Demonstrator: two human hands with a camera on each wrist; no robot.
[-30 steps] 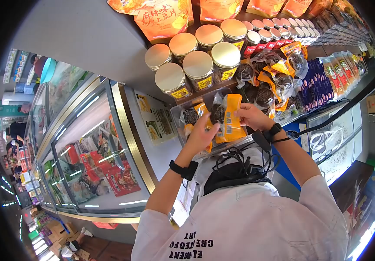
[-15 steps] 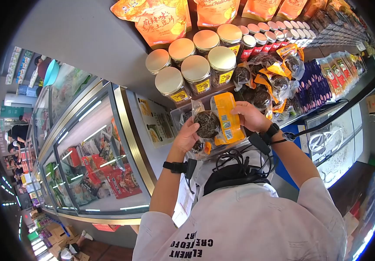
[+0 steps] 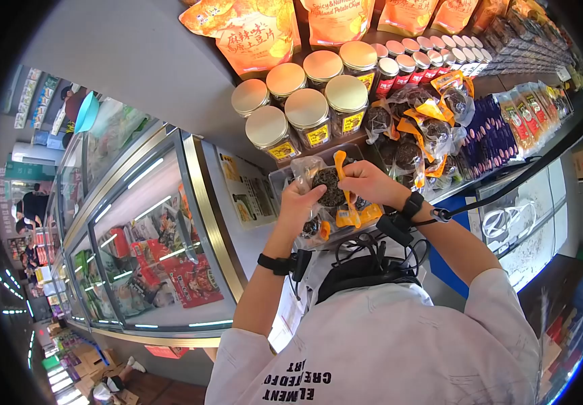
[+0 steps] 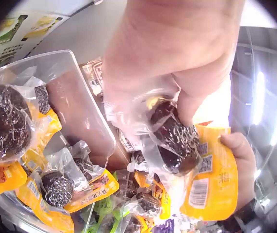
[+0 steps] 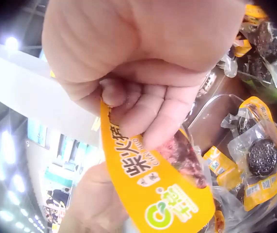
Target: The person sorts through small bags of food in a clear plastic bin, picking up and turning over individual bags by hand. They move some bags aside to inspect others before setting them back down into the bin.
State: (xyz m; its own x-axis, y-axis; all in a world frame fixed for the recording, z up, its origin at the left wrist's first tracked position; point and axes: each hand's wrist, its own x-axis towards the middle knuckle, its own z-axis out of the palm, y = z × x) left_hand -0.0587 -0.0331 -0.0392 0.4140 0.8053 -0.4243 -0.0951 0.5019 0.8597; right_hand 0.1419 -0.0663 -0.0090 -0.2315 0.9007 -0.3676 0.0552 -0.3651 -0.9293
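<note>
Both hands hold one packet: a dark, round, wrinkled food piece [image 3: 330, 187] sealed in clear plastic, with an orange-yellow label. My left hand [image 3: 296, 202] grips the plastic side, its thumb against the dark piece. With thumb and curled fingers, my right hand [image 3: 372, 183] pinches the yellow label [image 5: 153, 194], which shows large dark characters and a green logo. In the left wrist view the label's other face [image 4: 211, 189] carries a barcode and printed square codes. Beneath the hands is a clear plastic bin [image 4: 63, 54] containing several similar packets [image 4: 58, 188].
Behind the bin stand several lidded jars [image 3: 307, 108] and orange chip bags [image 3: 258, 40]. More dark packets [image 3: 433, 128] are heaped to the right, beside purple packs [image 3: 487, 135]. A glass-fronted display case [image 3: 156, 236] lies left. Black cables [image 3: 372, 246] hang near the person's chest.
The packet came up from the bin and its dark round piece turned to face up. Its label has since tilted edge-on, as the right hand moved left, closer to the left hand.
</note>
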